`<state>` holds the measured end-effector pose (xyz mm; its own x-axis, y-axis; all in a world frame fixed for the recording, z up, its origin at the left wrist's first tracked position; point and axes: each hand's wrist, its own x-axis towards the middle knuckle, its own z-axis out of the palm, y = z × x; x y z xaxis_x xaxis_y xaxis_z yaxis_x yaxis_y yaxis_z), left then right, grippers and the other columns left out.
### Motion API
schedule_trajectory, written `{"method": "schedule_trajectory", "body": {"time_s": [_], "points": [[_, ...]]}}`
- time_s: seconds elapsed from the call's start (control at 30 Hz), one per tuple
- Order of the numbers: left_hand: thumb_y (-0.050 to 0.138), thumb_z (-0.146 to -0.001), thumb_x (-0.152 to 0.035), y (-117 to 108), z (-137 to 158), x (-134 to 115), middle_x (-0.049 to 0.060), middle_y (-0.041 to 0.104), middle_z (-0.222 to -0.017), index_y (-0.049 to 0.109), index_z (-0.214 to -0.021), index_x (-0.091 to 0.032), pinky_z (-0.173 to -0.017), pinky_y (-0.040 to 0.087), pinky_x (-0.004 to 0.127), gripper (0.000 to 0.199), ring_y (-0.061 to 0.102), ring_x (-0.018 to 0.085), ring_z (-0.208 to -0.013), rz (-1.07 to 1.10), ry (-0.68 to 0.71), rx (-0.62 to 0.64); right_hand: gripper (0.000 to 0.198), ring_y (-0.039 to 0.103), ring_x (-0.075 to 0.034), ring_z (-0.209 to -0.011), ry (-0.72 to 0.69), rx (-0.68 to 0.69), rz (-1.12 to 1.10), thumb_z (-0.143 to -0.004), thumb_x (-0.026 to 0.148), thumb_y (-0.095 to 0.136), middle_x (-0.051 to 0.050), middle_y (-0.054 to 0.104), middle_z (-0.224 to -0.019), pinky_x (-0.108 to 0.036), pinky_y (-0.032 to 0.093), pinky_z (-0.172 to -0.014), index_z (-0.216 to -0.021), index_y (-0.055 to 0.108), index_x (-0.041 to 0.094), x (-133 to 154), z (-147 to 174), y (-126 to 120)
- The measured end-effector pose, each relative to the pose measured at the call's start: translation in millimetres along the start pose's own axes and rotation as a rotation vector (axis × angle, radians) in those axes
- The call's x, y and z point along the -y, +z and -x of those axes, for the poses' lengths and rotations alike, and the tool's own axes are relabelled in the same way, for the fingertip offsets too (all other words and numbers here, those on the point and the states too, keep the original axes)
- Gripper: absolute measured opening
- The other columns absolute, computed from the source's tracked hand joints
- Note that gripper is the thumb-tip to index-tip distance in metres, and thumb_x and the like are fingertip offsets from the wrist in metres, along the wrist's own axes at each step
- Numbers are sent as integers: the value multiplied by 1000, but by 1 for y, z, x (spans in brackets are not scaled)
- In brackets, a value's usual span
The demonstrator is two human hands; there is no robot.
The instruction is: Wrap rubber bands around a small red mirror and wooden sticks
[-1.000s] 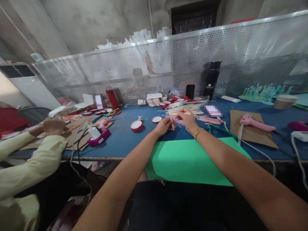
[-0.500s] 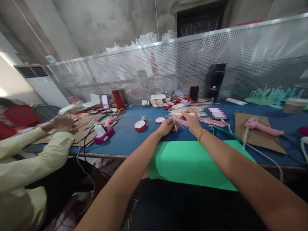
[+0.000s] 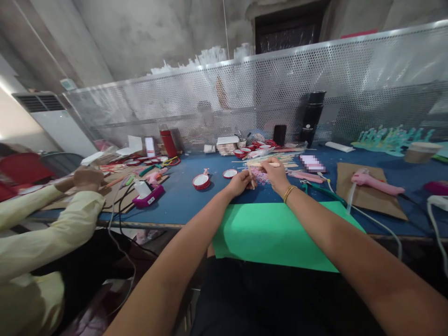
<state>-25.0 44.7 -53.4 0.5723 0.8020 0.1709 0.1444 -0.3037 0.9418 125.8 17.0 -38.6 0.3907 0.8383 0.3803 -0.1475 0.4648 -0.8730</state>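
My left hand (image 3: 239,184) is closed on a flat wooden stick (image 3: 251,179) that stands nearly upright at its fingertips. A second pale wooden stick (image 3: 256,164) lies crosswise in my right hand (image 3: 275,175), which is closed on it. Its left end meets or nearly meets the top of the upright stick; whether they touch I cannot tell. Small pink and purple pieces (image 3: 263,177) are heaped between and behind my hands. More thin sticks (image 3: 289,161) lie beyond them. A green sheet (image 3: 273,238) spans the table edge under my forearms.
Two red-rimmed white round dishes (image 3: 201,182) stand left of my hands. On the right, a pink glue gun (image 3: 378,181) rests on cardboard (image 3: 345,182), with cables nearby. A co-worker's hands (image 3: 87,179) are at far left, near a purple power strip (image 3: 149,197). A black bottle (image 3: 312,119) stands behind.
The whole view has shifted slightly, so things sit a little further left. Both hands keep their sticks, and the right-hand stick stays across the top of the upright one.
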Motion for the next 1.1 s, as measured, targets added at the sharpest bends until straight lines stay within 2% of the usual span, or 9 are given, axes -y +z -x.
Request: {"method": "schedule_trajectory", "body": {"time_s": [0.1, 0.33, 0.57, 0.77, 0.97, 1.1], "points": [[60, -83, -41, 1, 1, -2, 1, 65, -66, 53, -80, -16, -52, 42, 21, 27, 56, 9, -53, 8, -2, -7, 16, 56, -12, -53, 10, -57, -9, -63, 31, 65, 5, 59, -50, -24, 45, -56, -60, 52, 22, 3, 0, -1], [60, -82, -42, 2, 3, -5, 0, 65, -65, 52, -80, -16, -53, 42, 22, 28, 54, 9, -52, 24, 2, -8, 18, 58, -13, -54, 33, 66, -5, -64, 32, 65, 4, 61, -54, -24, 45, -54, -59, 50, 22, 7, 6, 6], [59, -84, -40, 1, 2, -4, 1, 64, -66, 52, -80, -15, -53, 42, 23, 26, 55, 9, -52, 3, -14, -23, 17, 55, -11, -52, 60, -23, -20, -62, 32, 64, 5, 60, -52, -23, 45, -55, -59, 50, 22, 6, 1, 2], [56, -86, -37, 2, 5, -6, 0, 64, -67, 51, -82, -16, -57, 44, 24, 22, 55, 10, -54, 11, -8, -7, 19, 59, -12, -54, 89, 46, -68, -61, 31, 66, 4, 62, -52, -23, 46, -54, -58, 50, 22, 8, 5, 5], [58, -84, -38, 2, 4, -7, 1, 64, -67, 52, -81, -15, -54, 42, 23, 23, 55, 10, -53, -9, -8, -6, 17, 55, -10, -50, 82, -54, -56, -61, 31, 65, 5, 60, -50, -21, 44, -53, -60, 51, 22, 6, 0, 2], [57, -85, -36, 2, 5, -8, 0, 64, -65, 52, -81, -16, -54, 42, 22, 22, 54, 9, -53, 0, 0, -8, 18, 56, -11, -51, 104, 14, -75, -61, 31, 66, 5, 61, -51, -22, 44, -52, -60, 50, 22, 8, 2, 3]]}}
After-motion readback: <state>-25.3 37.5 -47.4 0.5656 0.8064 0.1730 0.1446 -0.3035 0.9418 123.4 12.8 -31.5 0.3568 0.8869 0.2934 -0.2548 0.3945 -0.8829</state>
